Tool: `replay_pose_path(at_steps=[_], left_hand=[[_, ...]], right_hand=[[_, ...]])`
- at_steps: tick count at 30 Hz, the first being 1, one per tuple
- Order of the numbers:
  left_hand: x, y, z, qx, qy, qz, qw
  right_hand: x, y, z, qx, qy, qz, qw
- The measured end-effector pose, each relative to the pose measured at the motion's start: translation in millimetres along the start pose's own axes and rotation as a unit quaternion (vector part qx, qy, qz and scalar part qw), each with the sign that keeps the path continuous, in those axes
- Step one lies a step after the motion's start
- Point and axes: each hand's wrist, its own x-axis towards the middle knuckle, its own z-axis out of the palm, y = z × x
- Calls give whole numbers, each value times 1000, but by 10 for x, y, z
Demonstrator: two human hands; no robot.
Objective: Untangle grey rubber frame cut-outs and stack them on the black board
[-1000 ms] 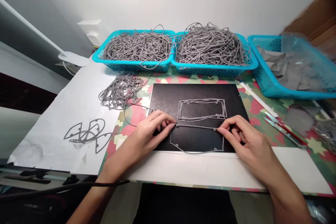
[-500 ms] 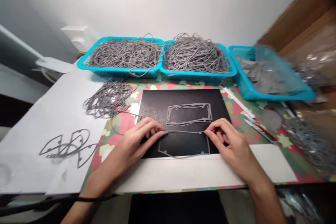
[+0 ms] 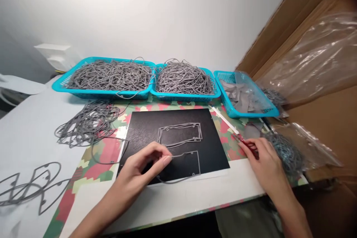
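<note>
My left hand is closed in a pinch on the upper edge of a thin grey rubber gasket, a rectangular loop with small tabs at its corners. The loop lies partly on a black board, and my fingers hide its left part. Just beyond it, several similar gaskets are stacked on the board. At the right, my right hand is closed around a red-handled tool with a thin pointed tip; its exact kind is unclear.
Two blue baskets heaped with grey loops stand at the back. A third blue basket holds grey flat pieces. Tangled gaskets lie left of the board, loose ones further left. Plastic bags and cardboard flank the right.
My right hand has let go of the gasket's right end, moved right and taken hold of the red-handled tool. My left hand still pinches the gasket. The camera view has shifted.
</note>
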Motion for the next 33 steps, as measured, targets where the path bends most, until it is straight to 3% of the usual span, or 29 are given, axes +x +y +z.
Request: replay_pose_path(at_steps=[4, 7, 9, 12, 16, 19, 23, 26, 29, 33], left_hand=[[13, 112, 151, -73, 20, -34, 997], [13, 135, 201, -115, 30, -51, 992], [12, 124, 215, -144, 30, -64, 987], [15, 95, 223, -181, 24, -75, 980], [21, 81, 228, -201, 31, -87, 975], [15, 87, 225, -206, 31, -91, 974], [-6, 87, 216, -208, 16, -88, 974], [-10, 87, 215, -218, 13, -89, 972], [1, 94, 219, -224, 20, -98, 969], [6, 90, 224, -223, 36, -106, 968]], right_hand=[[-48, 76, 75, -2, 32, -6, 999], [-103, 114, 68, 12, 50, 60, 997], [-144, 39, 25, 49, 58, 137, 988], [-211, -285, -53, 176, 40, 208, 961], [-329, -935, -67, 311, 33, 171, 934], [-341, -1282, -25, 334, 21, 146, 931], [-148, -1368, -23, 296, -51, 47, 953], [-40, -1358, -11, 294, -79, -16, 952], [-135, -1471, 111, 325, -51, 21, 944], [-413, -1804, 348, 367, -4, 109, 924]])
